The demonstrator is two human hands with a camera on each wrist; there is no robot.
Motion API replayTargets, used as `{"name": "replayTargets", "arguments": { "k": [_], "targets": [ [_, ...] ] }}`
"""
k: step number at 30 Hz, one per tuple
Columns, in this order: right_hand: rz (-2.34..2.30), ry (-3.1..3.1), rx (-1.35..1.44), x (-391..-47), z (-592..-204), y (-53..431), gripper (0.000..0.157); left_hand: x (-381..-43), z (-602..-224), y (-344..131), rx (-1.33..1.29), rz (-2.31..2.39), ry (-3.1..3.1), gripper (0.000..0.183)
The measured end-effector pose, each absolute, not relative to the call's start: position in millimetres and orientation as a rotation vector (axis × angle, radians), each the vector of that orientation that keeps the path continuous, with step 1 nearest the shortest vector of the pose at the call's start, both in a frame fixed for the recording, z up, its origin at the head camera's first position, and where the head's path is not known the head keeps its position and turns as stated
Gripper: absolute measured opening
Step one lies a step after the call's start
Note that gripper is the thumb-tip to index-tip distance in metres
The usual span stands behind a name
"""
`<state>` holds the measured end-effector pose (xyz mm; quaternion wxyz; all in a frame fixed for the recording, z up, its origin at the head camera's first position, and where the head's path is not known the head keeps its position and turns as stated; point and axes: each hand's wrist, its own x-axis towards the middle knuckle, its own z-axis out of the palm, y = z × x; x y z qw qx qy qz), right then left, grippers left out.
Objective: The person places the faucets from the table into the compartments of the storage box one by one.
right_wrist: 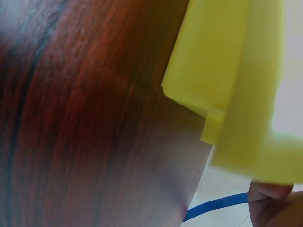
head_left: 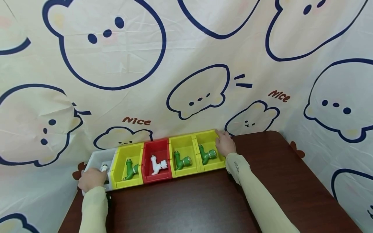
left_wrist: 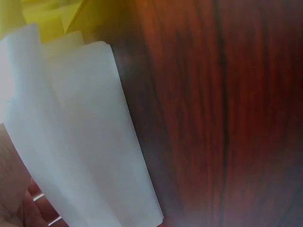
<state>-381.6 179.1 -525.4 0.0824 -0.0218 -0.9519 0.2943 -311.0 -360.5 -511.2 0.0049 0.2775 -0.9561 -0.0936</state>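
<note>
A row of joined bins stands at the back of the table. My left hand grips the white bin at the left end, its fingers partly hidden behind the wall. My right hand holds the right-end yellow bin by its outer side, one finger at the far corner. Inside that bin lies a green tap. Another green tap lies in the adjoining yellow bin. The red bin holds a white tap. Part of a white fitting shows beside my left hand.
Between the white and red bins sits a further yellow bin with a green tap in it. Dark wood table extends in front of the row. A cartoon-printed cloth hangs right behind the bins and along both sides.
</note>
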Motion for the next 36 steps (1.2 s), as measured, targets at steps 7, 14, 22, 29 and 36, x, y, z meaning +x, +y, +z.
{"name": "replayTargets", "arguments": {
  "k": [7,14,22,29,36],
  "targets": [
    [0.874,-2.854,-0.072,-381.1,-525.5,179.4,0.048,-311.5,-522.3,-364.4,0.821,-0.282,-2.956,0.041],
    [0.875,-2.847,-0.077,-380.6,-526.1,180.3,0.048,-311.5,-522.2,-362.4,0.799,-0.269,-2.954,0.041],
    [0.871,-2.838,-0.094,-380.3,-525.3,181.0,0.048,-311.2,-523.1,-362.5,0.75,-0.261,-2.963,0.041],
    [0.872,-2.846,-0.077,-380.1,-524.1,179.1,0.048,-307.7,-522.6,-362.3,0.714,-0.221,-2.957,0.039],
    [0.865,-2.848,-0.075,-379.8,-523.6,179.1,0.048,-306.9,-525.8,-363.8,0.619,-0.176,-2.981,0.041]
  ]
}}
